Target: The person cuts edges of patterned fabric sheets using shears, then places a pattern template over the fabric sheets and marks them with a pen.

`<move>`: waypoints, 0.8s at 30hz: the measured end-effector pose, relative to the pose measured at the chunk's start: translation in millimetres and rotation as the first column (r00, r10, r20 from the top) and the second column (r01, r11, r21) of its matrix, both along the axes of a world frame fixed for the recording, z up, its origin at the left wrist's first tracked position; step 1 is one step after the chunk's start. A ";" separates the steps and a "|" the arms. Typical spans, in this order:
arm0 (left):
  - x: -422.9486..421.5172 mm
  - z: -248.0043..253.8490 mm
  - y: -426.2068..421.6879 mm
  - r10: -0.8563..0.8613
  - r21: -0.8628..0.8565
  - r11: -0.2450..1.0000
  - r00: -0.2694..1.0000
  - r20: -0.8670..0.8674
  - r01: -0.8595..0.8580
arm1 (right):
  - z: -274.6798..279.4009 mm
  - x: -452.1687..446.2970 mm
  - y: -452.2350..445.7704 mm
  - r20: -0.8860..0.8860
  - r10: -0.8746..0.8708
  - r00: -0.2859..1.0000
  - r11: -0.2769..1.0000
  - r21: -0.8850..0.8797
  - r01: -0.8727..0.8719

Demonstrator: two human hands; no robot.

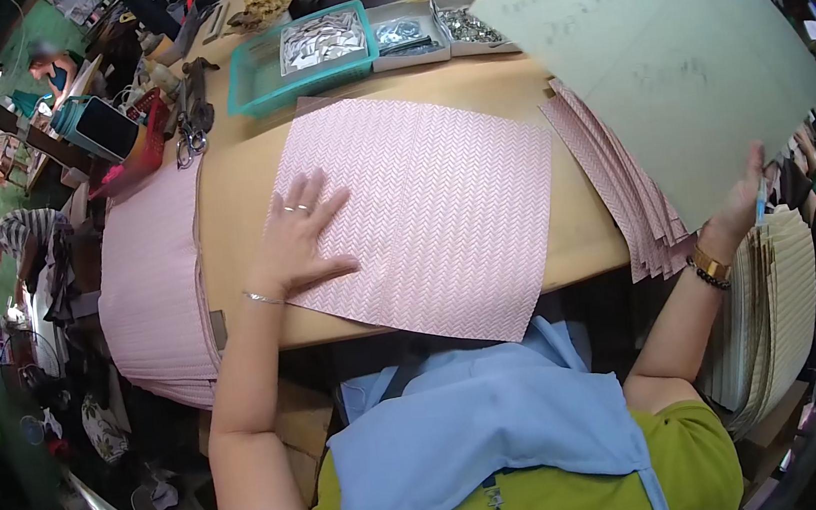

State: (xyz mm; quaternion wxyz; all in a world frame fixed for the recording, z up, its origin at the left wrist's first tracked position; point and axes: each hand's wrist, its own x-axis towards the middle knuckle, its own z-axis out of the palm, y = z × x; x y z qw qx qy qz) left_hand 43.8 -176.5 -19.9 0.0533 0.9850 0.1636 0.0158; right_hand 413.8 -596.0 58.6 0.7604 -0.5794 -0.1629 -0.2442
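Observation:
A pink sheet with a woven herringbone pattern lies on the table, its near edge hanging over the front. My left hand rests on its left side, fingers spread flat. At the right, my right hand grips the lower corner of a large pale green card with faint handwriting. The card is raised and tilted above the table. A thin light-blue pen-like stick shows beside the right hand; I cannot tell how it is held. Partly under the card, several more pink patterned sheets lie fanned out.
A stack of pink quilted pieces hangs over the table's left edge. Scissors lie near a red basket. A teal tray and boxes of metal parts line the back. Cream pieces hang at right.

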 end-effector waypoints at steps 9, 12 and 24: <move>-3.3 -14.7 -34.8 0.340 -0.097 0.936 0.940 -0.002 -0.338 | -4.9 -7.4 14.6 -0.356 0.523 0.774 0.839 0.057 -0.541; -12.1 -34.6 -21.7 0.416 -0.316 0.882 0.893 0.170 -0.350 | -13.9 -24.9 39.9 -0.505 0.518 0.690 0.783 -0.044 -0.620; -37.5 -30.4 26.9 0.528 -0.098 0.848 0.847 0.070 -0.520 | -99.8 -89.1 144.1 -0.504 0.626 0.595 0.502 -0.324 -0.802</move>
